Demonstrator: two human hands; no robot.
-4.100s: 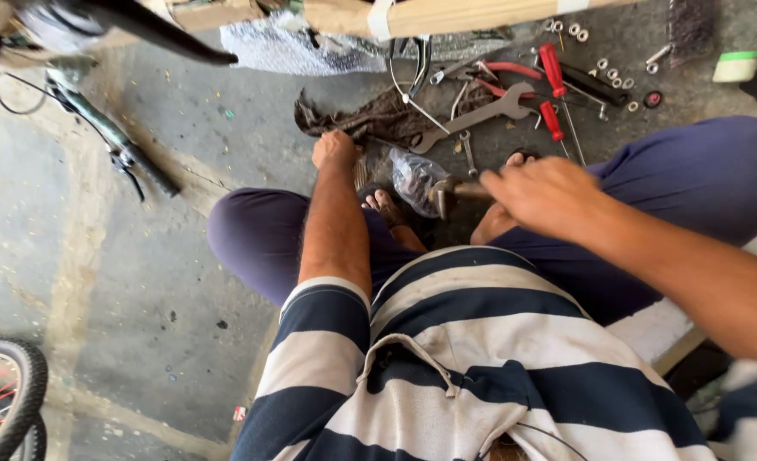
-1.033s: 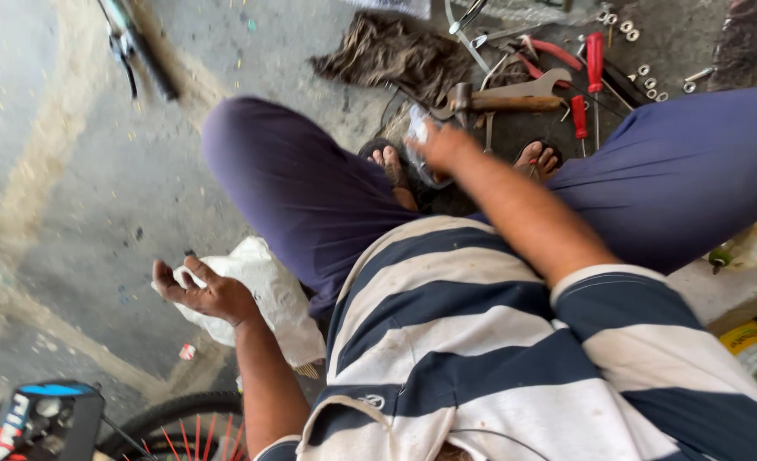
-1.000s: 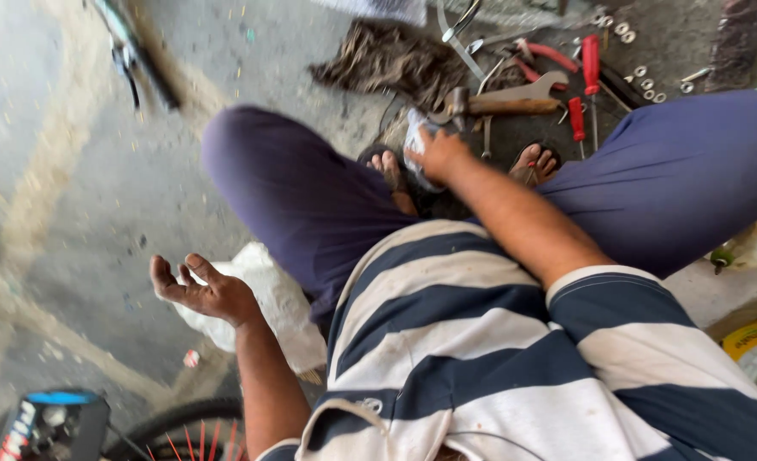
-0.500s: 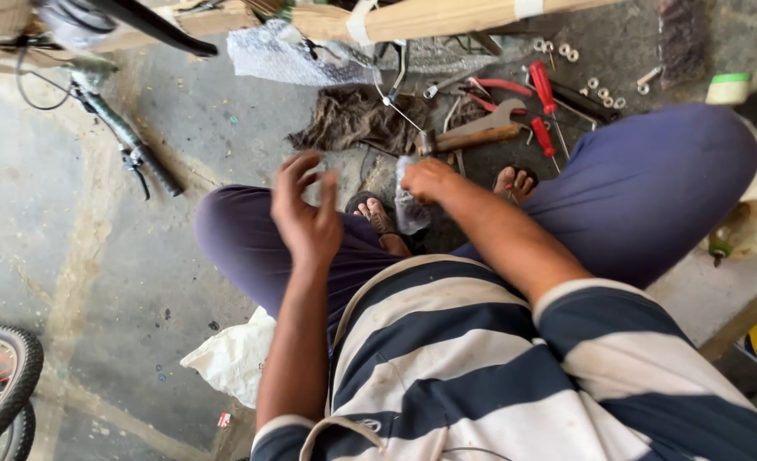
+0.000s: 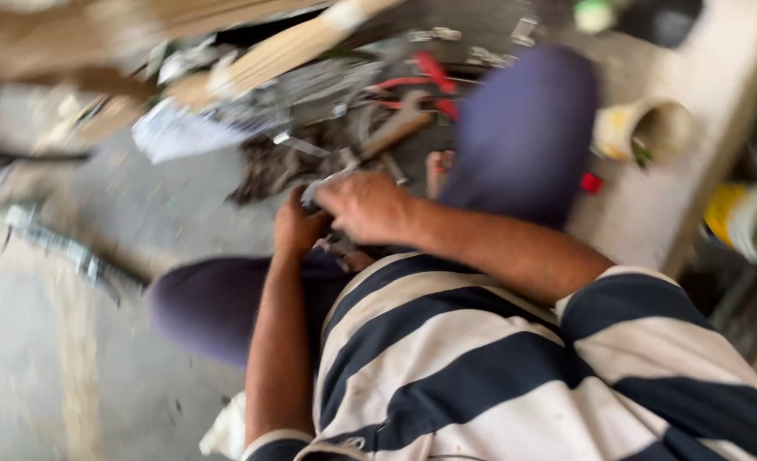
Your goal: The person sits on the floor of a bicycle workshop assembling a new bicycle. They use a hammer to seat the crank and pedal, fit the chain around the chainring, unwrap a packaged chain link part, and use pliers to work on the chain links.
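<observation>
Since half a second ago the camera has swung right and blurred, and the left hand point(image 5: 297, 229), which was raised open above the knee, has come down to meet the right hand point(image 5: 363, 205) in front of the crossed legs.

Head view, the only one I have: both hands sit touching, just above the feet, closed around a small grey metal part point(image 5: 320, 189). I see the part poking out up and left from between the hands; its long axis looks to run roughly left-down to right-up, but blur makes that a guess. Right fingers curl over it from above, and the left fingers wrap from below and the left side. I can't tell how tight either grip is, nor which hand carries the weight. The right hand looks nearer the free end.

Just beyond the hands on the floor point(image 5: 96, 358): a dark rag point(image 5: 267, 166), a hammer point(image 5: 395, 128) with a wooden handle lying slanted, and red-handled pliers point(image 5: 425, 72) further up. A pale stick point(image 5: 293, 47) crosses the top. To the right, a tipped cup point(image 5: 643, 128) on a concrete ledge point(image 5: 651, 222). A white bag point(image 5: 225, 431) lies beside the left elbow.
</observation>
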